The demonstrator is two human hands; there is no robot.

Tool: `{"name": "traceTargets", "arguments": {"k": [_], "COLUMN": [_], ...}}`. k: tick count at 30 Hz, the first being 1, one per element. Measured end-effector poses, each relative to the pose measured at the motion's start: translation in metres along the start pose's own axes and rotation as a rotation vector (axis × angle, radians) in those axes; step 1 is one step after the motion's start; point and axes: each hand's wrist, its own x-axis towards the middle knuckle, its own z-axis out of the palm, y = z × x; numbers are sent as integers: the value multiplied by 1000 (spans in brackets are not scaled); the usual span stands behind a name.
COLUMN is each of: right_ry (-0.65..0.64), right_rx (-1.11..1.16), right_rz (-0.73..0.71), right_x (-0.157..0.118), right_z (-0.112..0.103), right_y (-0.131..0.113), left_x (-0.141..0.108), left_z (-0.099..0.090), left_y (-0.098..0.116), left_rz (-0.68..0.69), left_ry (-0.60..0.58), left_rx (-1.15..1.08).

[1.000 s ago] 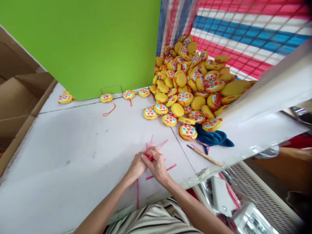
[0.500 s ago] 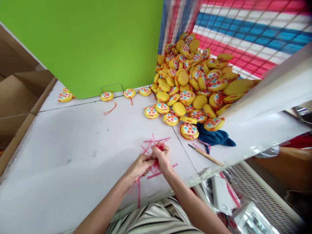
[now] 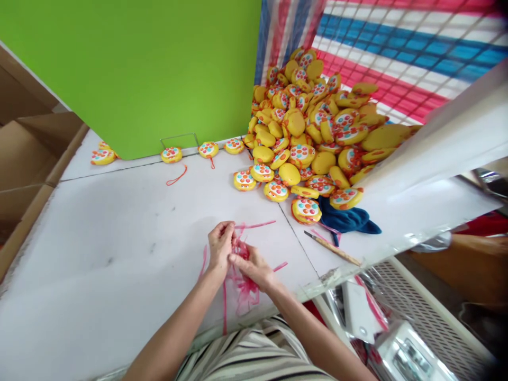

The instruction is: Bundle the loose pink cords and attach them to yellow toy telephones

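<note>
Close to the front edge of the white table, my left hand (image 3: pixel 221 244) pinches part of a tangle of pink plastic string (image 3: pixel 246 288). The fingers of my right hand (image 3: pixel 254 267) are closed around the middle of the same tangle, just to the right. Loops of it hang below both hands. A loose pink strip (image 3: pixel 260 225) lies flat beyond my fingers, and another pink strip (image 3: pixel 225 309) runs down towards the table edge. Exactly how the strands cross inside my hands is hidden.
A heap of yellow toys with coloured dots (image 3: pixel 296 123) fills the back right. Nearer lie a dark blue cloth (image 3: pixel 349 218) and a wooden-handled knife (image 3: pixel 331 247). A green board (image 3: pixel 159 79) stands behind, with an orange cord loop (image 3: pixel 177 175) before it. Cardboard boxes (image 3: pixel 35 159) are left.
My hands have moved apart a little; the left went up and left, the right came down slightly. More of the pink string tangle now shows below them.
</note>
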Motion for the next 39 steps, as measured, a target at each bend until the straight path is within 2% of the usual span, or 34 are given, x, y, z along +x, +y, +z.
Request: {"name": "traceTargets", "arguments": {"k": [2, 5, 7, 10, 13, 16, 18, 20, 22, 27, 31, 34, 37, 39], "right_ry": [-113, -90, -43, 34, 128, 230, 258, 239, 203, 166, 170, 190, 233, 204], "right_rx": [-73, -167, -219, -389, -581, -760, -1028, -1278, -1364, -1367, -1318, -1280, -1182, -1130], "right_rz": [60, 55, 38, 19, -31, -93, -98, -75, -55, -71, -141, -202, -356, -449], "right_x": [-2, -5, -7, -6, 2, 17, 28, 37, 41, 29, 10, 2, -2, -4], "right_z": [-1, -18, -34, -54, -64, -64, -62, -61, -63, -74, -84, -91, -96, -95], "right_y": [2, 1, -3, -13, -23, -28, -27, -23, -19, -14, -14, -14, -16, -19], "left_x": [1, 2, 2, -1, -11, -25, -32, -36, -35, -25, -19, -25, -42, -53], "left_z": [2, -9, -26, -61, -93, -107, -105, -99, -93, -79, -59, -46, -40, -38], "left_y": [-1, 4, 11, 18, 12, -6, -18, -26, -29, -20, -17, -21, -28, -33], "left_rz": [4, 1, 20, 80, 222, 493, 558, 559, 543, 528, 573, 615, 666, 707], "left_ry": [5, -4, 7, 55, 94, 31, -27, -59, -65, -69, -134, -219, -354, -449], "left_rx": [-13, -1, 53, 205, 516, 1142, 1362, 1417, 1415, 1374, 1361, 1357, 1348, 1340]}}
